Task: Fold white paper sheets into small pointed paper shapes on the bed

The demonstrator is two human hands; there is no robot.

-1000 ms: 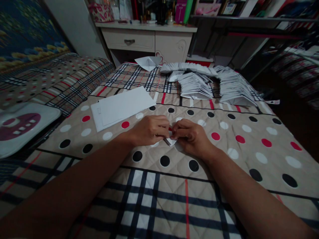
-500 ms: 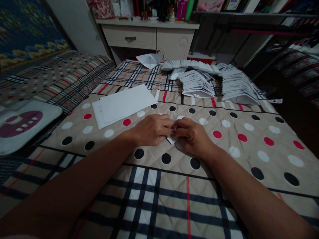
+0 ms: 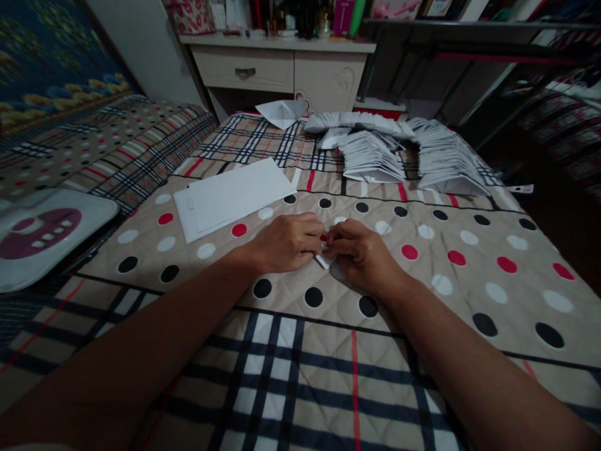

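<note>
My left hand [image 3: 286, 241] and my right hand [image 3: 359, 254] meet on a quilted bedspread [image 3: 422, 263] with dots and plaid. Both hands are closed, fingertips pinched on a small folded piece of white paper [image 3: 323, 259] that lies between them; only a small corner of it shows below the fingers. A stack of flat white sheets [image 3: 232, 195] lies to the left, just beyond my left hand. Rows of folded white paper pieces [image 3: 399, 153] are piled at the far side of the bed.
A single larger folded paper shape [image 3: 282, 113] sits at the bed's far edge. Behind it stands a white dresser [image 3: 282, 69] with cluttered items on top. A white cushion with a maroon print [image 3: 42, 235] lies at the left. Dark floor and shelving are on the right.
The hands stay pinched on the small paper, with only slight finger shifts. The view dropped slightly between the first frame and the later ones.
</note>
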